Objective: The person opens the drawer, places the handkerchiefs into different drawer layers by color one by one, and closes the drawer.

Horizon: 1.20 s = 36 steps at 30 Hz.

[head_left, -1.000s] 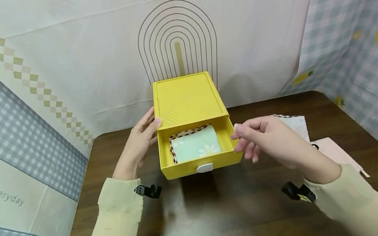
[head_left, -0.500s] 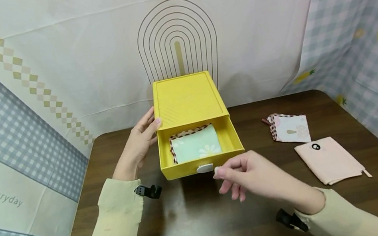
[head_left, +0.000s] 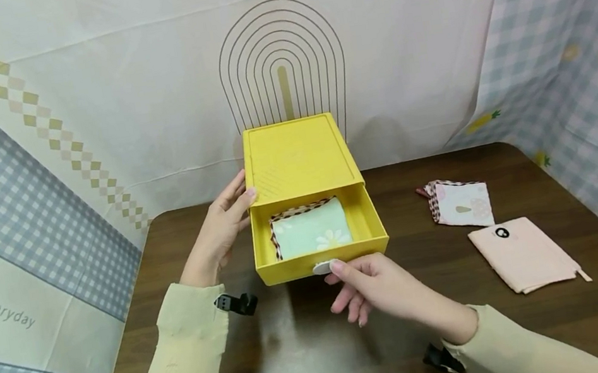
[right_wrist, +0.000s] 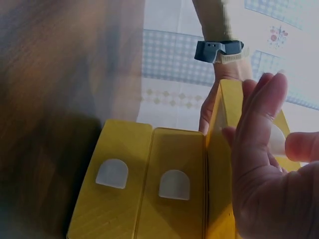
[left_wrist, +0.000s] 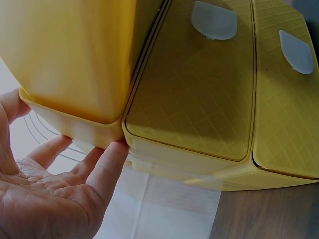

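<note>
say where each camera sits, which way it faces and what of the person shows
Head: worn on the head, facing forward and down at the yellow plastic drawer unit and its open top drawer; the left hand, right hand and pale-yellow sleeves show.
Left wrist: on that wrist, facing the unit's drawers; only the left hand shows.
Right wrist: on that wrist, facing the drawer fronts; the right hand shows, with the left hand and left arm beyond.
Shared: both wrist views show two closed yellow drawers.

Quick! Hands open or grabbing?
Left hand: open, touching the boxy yellow plastic cabinet.
Right hand: thumb on its rounded white plastic handle; can't tell if pinching.
</note>
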Each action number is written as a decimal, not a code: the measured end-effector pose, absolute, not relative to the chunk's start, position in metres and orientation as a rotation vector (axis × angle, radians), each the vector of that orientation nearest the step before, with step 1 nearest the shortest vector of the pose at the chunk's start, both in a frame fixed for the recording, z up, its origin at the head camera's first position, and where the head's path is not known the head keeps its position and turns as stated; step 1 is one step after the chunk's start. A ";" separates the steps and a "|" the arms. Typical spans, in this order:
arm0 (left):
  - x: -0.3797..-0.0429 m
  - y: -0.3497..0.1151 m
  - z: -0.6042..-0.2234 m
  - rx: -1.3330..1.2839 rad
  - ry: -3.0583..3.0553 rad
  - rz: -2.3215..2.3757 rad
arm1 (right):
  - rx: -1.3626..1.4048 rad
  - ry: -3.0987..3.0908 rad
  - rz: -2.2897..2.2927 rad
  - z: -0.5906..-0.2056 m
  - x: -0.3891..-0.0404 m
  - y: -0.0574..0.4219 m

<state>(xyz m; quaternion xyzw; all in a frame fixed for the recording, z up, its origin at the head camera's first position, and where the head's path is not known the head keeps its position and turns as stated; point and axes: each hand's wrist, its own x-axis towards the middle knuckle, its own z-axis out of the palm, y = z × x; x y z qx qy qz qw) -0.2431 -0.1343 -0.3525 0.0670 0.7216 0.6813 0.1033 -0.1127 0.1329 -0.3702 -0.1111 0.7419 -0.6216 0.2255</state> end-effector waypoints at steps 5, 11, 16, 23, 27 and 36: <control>-0.244 -0.134 -0.353 0.194 2.127 2.015 | -0.307 2.007 -1.766 -0.371 -0.115 0.128; -0.244 -0.134 -0.354 0.188 2.127 2.019 | -0.297 2.015 -1.770 -0.370 -0.117 0.126; -0.244 -0.133 -0.354 0.176 2.136 2.022 | -0.251 2.019 -1.789 -0.369 -0.124 0.124; -0.246 -0.131 -0.352 0.200 2.170 2.026 | -0.132 1.968 -1.884 -0.368 -0.148 0.120; -0.248 -0.128 -0.352 0.194 2.180 2.021 | -0.058 1.946 -1.941 -0.368 -0.169 0.117; -0.254 -0.125 -0.354 0.174 2.207 2.034 | -0.018 2.011 -1.997 -0.364 -0.208 0.110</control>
